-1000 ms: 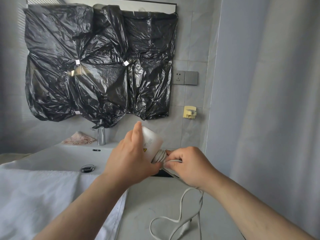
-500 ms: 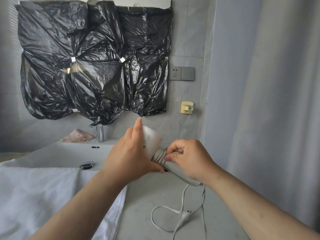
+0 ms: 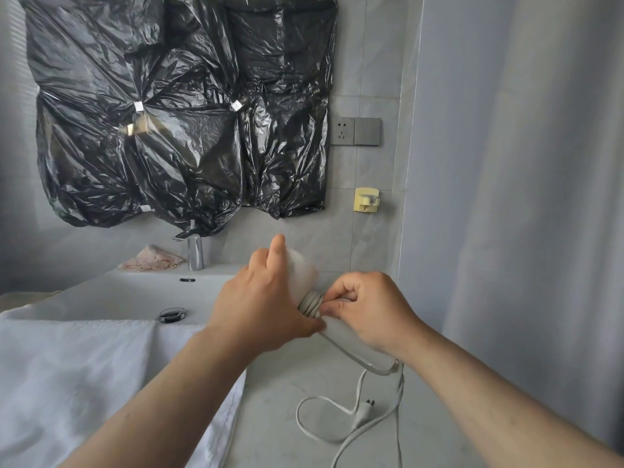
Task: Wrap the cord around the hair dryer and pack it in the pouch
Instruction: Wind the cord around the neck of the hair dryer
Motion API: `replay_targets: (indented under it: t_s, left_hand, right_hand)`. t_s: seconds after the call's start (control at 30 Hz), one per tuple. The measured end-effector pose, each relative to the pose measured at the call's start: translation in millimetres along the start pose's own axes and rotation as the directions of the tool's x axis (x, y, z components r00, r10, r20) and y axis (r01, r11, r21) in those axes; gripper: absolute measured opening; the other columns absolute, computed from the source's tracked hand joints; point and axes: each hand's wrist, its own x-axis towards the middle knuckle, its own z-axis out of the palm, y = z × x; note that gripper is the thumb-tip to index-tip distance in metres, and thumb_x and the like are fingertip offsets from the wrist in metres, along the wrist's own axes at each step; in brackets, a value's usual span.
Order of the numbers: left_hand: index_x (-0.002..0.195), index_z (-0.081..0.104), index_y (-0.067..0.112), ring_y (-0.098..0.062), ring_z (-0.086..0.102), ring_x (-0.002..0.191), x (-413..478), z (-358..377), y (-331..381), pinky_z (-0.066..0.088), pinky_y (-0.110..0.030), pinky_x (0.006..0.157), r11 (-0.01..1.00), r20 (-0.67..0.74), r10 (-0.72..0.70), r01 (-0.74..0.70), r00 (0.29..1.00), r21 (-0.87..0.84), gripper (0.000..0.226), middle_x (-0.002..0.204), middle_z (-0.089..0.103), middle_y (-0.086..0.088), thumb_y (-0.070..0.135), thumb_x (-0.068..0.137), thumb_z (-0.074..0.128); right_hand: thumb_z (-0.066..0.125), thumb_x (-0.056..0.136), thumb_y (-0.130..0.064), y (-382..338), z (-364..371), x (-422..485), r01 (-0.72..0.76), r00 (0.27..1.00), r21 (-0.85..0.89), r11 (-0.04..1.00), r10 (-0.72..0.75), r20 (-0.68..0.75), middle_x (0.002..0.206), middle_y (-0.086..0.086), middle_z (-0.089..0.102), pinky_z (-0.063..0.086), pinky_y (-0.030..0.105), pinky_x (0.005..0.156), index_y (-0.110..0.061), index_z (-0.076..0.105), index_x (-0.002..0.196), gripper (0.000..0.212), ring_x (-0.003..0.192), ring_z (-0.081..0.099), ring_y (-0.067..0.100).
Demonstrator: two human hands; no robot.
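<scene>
I hold a white hair dryer up over the counter. My left hand grips its body, index finger stretched along the barrel. Several turns of the pale cord sit wound round the top of the handle. My right hand pinches the cord against those turns and covers most of the handle. The rest of the cord hangs from the handle's end and loops on the counter, its plug lying there. No pouch is in view.
A white basin with a chrome tap lies to the left, a white towel draped over its front. A grey counter is below. Black plastic covers the mirror. A socket, a yellow hook and a curtain stand to the right.
My right hand has carried the cord round the handle, adding to the winding. The loose loop on the counter has shortened and the plug has slid closer. The view dipped slightly.
</scene>
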Motion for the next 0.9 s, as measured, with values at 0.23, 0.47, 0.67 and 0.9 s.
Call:
replay_targets:
  t_s: [0.23,0.47,0.67,0.9]
  left_hand:
    - [0.155,0.003,0.027,-0.019,0.053,0.119,1,-7,-6,0.043,-0.032,0.090,0.993,-0.024,0.026,-0.028,0.999,-0.111,0.144,0.142,0.037,0.005,0.065,0.044,0.086]
    - [0.157,0.005,0.024,-0.025,0.051,0.122,-4,-7,-5,0.041,-0.034,0.090,0.982,-0.037,0.182,-0.184,0.983,-0.047,0.148,0.145,0.038,0.003,0.061,0.041,0.089]
    - [0.150,0.029,0.021,-0.011,0.045,0.123,-4,-2,-8,0.026,-0.004,0.086,0.921,-0.171,0.072,-0.132,0.983,-0.367,0.136,0.137,0.050,0.007,0.051,0.034,0.094]
    - [0.121,0.049,0.033,0.016,0.053,0.091,-5,4,-14,0.037,-0.001,0.069,0.790,-0.205,-0.046,-0.090,0.978,-0.606,0.086,0.100,0.057,0.027,0.042,0.049,0.096]
  right_hand:
    - [0.085,0.070,-0.035,-8,-20,5,0.038,0.996,-0.221,0.974,-0.020,0.086,0.084,-0.008,0.072,0.053,0.023,0.075,-0.028,0.072,0.082,0.019,0.077,0.064,0.003]
    - [0.072,0.087,-0.031,6,-23,3,-0.018,0.941,-0.089,0.996,0.047,0.336,0.097,-0.004,0.078,0.053,0.030,0.086,-0.024,0.077,0.104,0.020,0.089,0.066,-0.001]
    - [0.075,0.083,-0.025,5,-25,0,-0.048,0.974,0.179,0.983,0.006,0.227,0.091,0.018,0.076,0.049,0.034,0.072,-0.012,0.080,0.091,0.017,0.079,0.062,0.013]
    - [0.065,0.090,-0.016,7,-28,1,-0.132,0.951,0.309,0.942,0.032,0.307,0.105,0.022,0.073,0.053,0.038,0.077,-0.006,0.075,0.107,0.022,0.089,0.065,0.025]
